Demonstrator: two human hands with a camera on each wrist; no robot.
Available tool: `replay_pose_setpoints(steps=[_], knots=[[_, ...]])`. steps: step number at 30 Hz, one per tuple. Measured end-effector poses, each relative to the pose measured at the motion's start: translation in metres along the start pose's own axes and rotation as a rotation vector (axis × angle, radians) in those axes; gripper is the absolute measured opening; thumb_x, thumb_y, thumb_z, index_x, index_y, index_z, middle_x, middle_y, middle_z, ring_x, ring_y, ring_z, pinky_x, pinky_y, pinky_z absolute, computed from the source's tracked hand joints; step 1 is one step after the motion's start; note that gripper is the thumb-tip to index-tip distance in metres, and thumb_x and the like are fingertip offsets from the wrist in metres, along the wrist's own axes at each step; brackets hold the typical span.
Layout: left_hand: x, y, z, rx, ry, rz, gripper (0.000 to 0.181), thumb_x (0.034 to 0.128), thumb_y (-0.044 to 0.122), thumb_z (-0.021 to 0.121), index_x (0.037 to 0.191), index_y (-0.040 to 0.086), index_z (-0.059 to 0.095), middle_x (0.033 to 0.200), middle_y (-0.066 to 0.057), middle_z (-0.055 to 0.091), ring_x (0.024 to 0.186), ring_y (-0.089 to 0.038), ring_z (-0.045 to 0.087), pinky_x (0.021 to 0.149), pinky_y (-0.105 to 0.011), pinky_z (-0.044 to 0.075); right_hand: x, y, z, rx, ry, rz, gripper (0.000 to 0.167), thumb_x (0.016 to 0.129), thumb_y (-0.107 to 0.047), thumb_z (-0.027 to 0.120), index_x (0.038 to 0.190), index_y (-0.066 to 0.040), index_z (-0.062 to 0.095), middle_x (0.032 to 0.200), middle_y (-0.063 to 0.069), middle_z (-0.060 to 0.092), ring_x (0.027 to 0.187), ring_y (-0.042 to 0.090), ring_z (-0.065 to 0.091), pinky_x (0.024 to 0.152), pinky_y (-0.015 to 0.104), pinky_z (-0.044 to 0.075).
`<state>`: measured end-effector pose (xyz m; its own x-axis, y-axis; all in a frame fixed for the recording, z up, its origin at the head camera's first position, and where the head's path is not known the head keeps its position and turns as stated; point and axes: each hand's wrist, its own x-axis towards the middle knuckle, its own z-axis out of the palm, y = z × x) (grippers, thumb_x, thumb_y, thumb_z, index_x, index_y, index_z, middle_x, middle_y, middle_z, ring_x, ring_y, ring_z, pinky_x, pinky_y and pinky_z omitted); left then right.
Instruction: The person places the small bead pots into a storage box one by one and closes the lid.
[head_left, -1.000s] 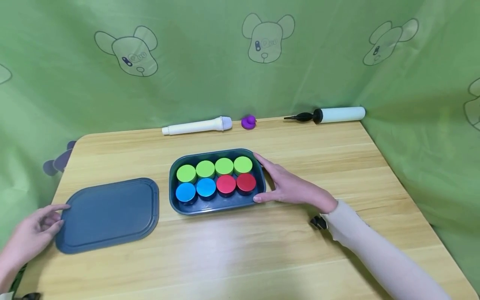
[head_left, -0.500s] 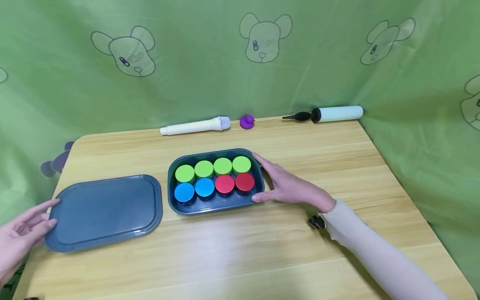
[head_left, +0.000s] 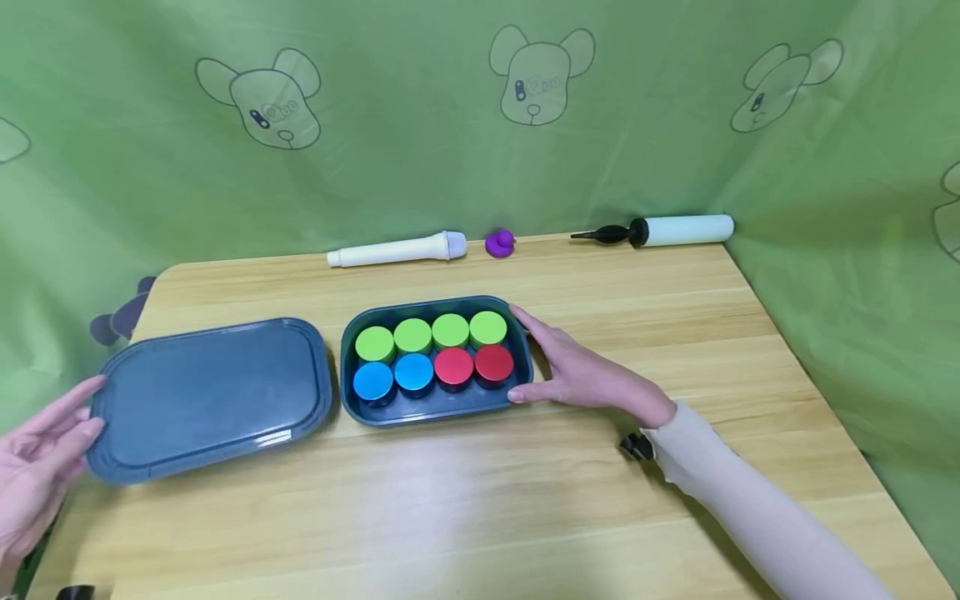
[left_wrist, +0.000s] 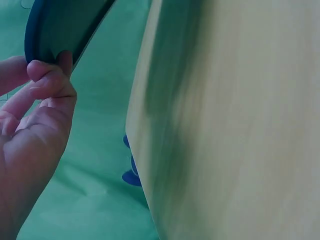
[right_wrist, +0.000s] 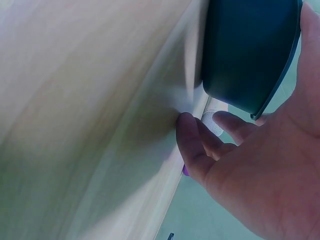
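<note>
My left hand point(head_left: 33, 467) pinches the left edge of a dark blue rectangular lid point(head_left: 217, 392) between thumb and fingers. In the left wrist view the lid point(left_wrist: 65, 30) is raised clear of the wooden table. Right of it stands an open dark blue box point(head_left: 442, 408), its shape matching the lid. Inside are two rows of round pieces: several green ones point(head_left: 412, 334) at the back, two blue point(head_left: 414, 371) and two red point(head_left: 453, 365) in front. My right hand point(head_left: 581, 367) holds the box's right end, thumb at the near rim and a finger at the far corner.
Along the table's back edge lie a white microphone point(head_left: 397, 250), a small purple duck-like figure point(head_left: 500, 242) and a white hand pump point(head_left: 686, 230) with a black nozzle. A green curtain point(head_left: 420, 150) hangs behind and at the sides of the table point(head_left: 510, 517).
My left hand has taken the lid up off the table, tilting it and bringing its right end higher and nearer the box. The right hand and the box have stayed in place.
</note>
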<state>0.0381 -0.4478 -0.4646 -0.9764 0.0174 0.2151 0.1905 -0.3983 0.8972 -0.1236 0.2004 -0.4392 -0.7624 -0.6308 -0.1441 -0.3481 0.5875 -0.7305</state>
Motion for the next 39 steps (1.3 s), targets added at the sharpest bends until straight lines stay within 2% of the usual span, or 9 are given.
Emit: replay_pose_setpoints(steps=[6,10,13,17,20,25,29,34,39], knots=[[0.012,0.003,0.026,-0.114,0.01,0.028,0.061,0.1042,-0.03,0.027,0.162,-0.012,0.039,0.125,-0.026,0.074,0.108,-0.03,0.078,0.085,-0.038,0.058,-0.002,0.001,0.001,0.014,-0.001,-0.002,0.126,0.092,-0.046,0.09,0.178,-0.025,0.001,0.181,0.008,0.014,0.164,0.034,0.017,0.124,0.062,0.027],[0.018,0.005,0.046,-0.101,0.065,0.004,0.06,0.1042,-0.029,0.032,0.161,-0.012,0.042,0.115,-0.02,0.077,0.091,-0.021,0.079,0.074,-0.026,0.061,-0.004,-0.004,0.0,0.027,-0.001,0.016,0.123,0.094,-0.048,0.088,0.178,-0.023,0.003,0.18,0.011,0.015,0.164,0.036,0.017,0.123,0.064,0.026],[0.024,0.005,0.06,-0.065,0.105,-0.025,0.059,0.1042,-0.029,0.038,0.159,-0.01,0.047,0.106,-0.014,0.076,0.08,-0.015,0.073,0.062,-0.022,0.057,-0.004,-0.01,0.0,0.013,0.025,0.04,0.111,0.099,-0.055,0.079,0.178,-0.024,0.008,0.178,0.012,0.018,0.162,0.037,0.021,0.122,0.066,0.028],[0.034,0.003,0.078,-0.034,0.124,-0.053,0.057,0.1045,-0.027,0.042,0.157,-0.007,0.052,0.104,-0.01,0.076,0.077,-0.012,0.07,0.06,-0.02,0.054,-0.001,-0.018,0.003,-0.04,0.136,0.041,0.089,0.108,-0.061,0.062,0.175,-0.016,0.025,0.176,0.014,0.024,0.161,0.036,0.025,0.122,0.064,0.029],[0.041,-0.001,0.094,-0.007,0.135,-0.065,0.057,0.1047,-0.026,0.045,0.157,-0.005,0.054,0.105,-0.008,0.075,0.076,-0.009,0.067,0.059,-0.019,0.052,0.003,-0.024,0.01,-0.035,0.262,-0.008,0.073,0.112,-0.056,0.056,0.167,-0.01,0.041,0.173,0.014,0.031,0.159,0.034,0.029,0.123,0.063,0.029],[0.052,-0.01,0.125,0.051,0.126,-0.105,0.055,0.1058,-0.021,0.05,0.157,-0.002,0.056,0.105,-0.002,0.074,0.078,-0.006,0.063,0.06,-0.017,0.05,0.009,-0.04,0.021,0.134,0.433,-0.156,0.046,0.116,-0.032,0.057,0.154,-0.005,0.056,0.155,0.01,0.056,0.143,0.029,0.052,0.113,0.056,0.043],[0.062,-0.023,0.149,0.077,0.101,-0.137,0.053,0.1067,-0.018,0.053,0.156,0.001,0.059,0.103,0.0,0.073,0.077,-0.005,0.063,0.061,-0.017,0.05,0.015,-0.052,0.028,0.343,0.425,-0.24,0.043,0.114,-0.018,0.06,0.156,-0.007,0.053,0.139,0.012,0.07,0.122,0.034,0.068,0.1,0.041,0.054],[0.072,-0.042,0.171,0.072,0.063,-0.169,0.051,0.1078,-0.012,0.057,0.157,0.004,0.06,0.103,-0.001,0.074,0.074,-0.005,0.063,0.059,-0.017,0.048,0.02,-0.059,0.034,0.425,0.375,-0.235,0.048,0.113,-0.013,0.063,0.159,-0.014,0.052,0.126,0.009,0.074,0.109,0.027,0.072,0.087,0.031,0.056],[0.079,-0.056,0.186,0.079,0.034,-0.192,0.051,0.1087,-0.008,0.06,0.158,0.005,0.058,0.104,0.0,0.073,0.075,-0.005,0.063,0.061,-0.016,0.048,0.019,-0.058,0.03,0.426,0.419,-0.183,0.045,0.109,-0.008,0.065,0.153,-0.014,0.062,0.111,0.008,0.066,0.092,0.022,0.062,0.076,0.027,0.05]])
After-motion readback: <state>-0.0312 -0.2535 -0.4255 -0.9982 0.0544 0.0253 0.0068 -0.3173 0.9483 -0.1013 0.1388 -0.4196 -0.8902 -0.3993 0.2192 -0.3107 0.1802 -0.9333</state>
